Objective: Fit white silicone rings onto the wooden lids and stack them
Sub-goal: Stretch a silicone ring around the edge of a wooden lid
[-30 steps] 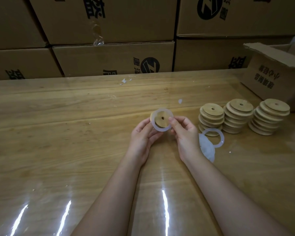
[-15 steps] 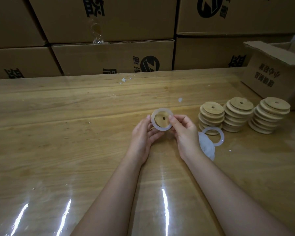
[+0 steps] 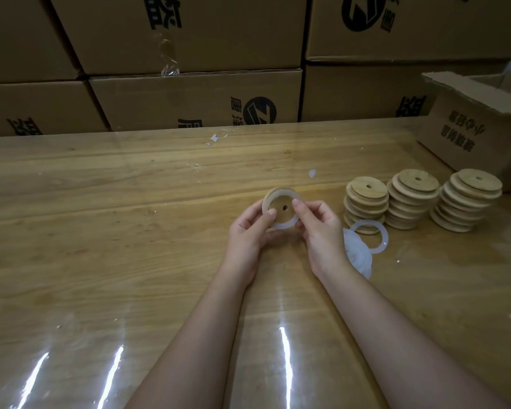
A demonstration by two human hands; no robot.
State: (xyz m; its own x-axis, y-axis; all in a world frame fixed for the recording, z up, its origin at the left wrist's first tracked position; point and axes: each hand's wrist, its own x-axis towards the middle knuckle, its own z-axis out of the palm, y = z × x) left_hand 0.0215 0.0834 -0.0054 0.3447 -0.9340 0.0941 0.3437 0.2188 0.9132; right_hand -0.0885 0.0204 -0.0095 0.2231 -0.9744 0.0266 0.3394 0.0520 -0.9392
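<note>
Tan wooden lid (image 3: 280, 203), white ring (image 3: 286, 224), brown cartons (image 3: 195, 95) printed black.

**Cartons Around a Glossy Table**

Cardboard boxes (image 3: 195, 95) with black print stand stacked behind the wooden table (image 3: 101, 202), whose surface reflects streaks of light. An open carton (image 3: 478, 134) sits at its right. White scraps (image 3: 217, 139) lie near the far edge.

matt wooden lid (image 3: 278, 205), translucent silicone ring (image 3: 286, 225), glossy table (image 3: 115, 231)
</note>
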